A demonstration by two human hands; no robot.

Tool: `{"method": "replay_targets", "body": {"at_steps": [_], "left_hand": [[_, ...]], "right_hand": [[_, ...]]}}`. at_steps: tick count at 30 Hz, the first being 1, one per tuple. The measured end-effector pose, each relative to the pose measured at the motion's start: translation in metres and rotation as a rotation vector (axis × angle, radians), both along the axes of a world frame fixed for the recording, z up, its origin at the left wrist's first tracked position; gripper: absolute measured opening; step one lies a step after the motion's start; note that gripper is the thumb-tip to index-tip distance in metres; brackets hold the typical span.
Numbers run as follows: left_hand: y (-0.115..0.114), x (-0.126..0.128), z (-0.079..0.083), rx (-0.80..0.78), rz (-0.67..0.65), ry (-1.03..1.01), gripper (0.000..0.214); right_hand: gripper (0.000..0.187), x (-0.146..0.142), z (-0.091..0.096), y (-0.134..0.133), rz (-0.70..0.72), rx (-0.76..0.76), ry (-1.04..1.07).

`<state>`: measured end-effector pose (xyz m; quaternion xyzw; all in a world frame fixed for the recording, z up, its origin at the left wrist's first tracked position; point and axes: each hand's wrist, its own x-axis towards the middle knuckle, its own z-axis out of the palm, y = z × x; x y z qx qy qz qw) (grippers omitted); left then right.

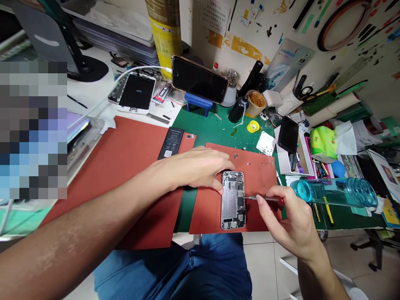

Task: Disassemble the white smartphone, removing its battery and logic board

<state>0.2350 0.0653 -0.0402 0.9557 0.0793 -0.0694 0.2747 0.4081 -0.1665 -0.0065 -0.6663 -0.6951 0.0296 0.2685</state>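
An opened smartphone (230,204) lies on the red mat with its silver inner frame and circuit board showing. My left hand (203,166) bends over its upper left corner, thumb against the left edge and fingertips near the top edge. Between the thumb and fingers of my right hand (292,218) is a thin screwdriver (264,198) with a red end. The slim tip reaches the board at the phone's right side. A black phone battery (171,143) rests beyond my left forearm. Small parts (235,156) are scattered past the phone's top.
Behind the mat, a phone (200,79) leans on a blue stand (198,103). A detached white-framed screen (137,92) lies at the back left. A clear blue bottle (337,192) lies sideways by my right hand, near a white box (295,154) and loose tools.
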Motion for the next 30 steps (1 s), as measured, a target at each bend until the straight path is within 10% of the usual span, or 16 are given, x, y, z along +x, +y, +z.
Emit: {"method": "replay_targets", "body": {"at_steps": [30], "left_hand": [[0.0016,-0.0016,-0.0060,0.012,-0.008,-0.042,0.053]], "right_hand": [[0.021,-0.0038,-0.0067,0.0006,-0.025,0.059,0.009]]}}
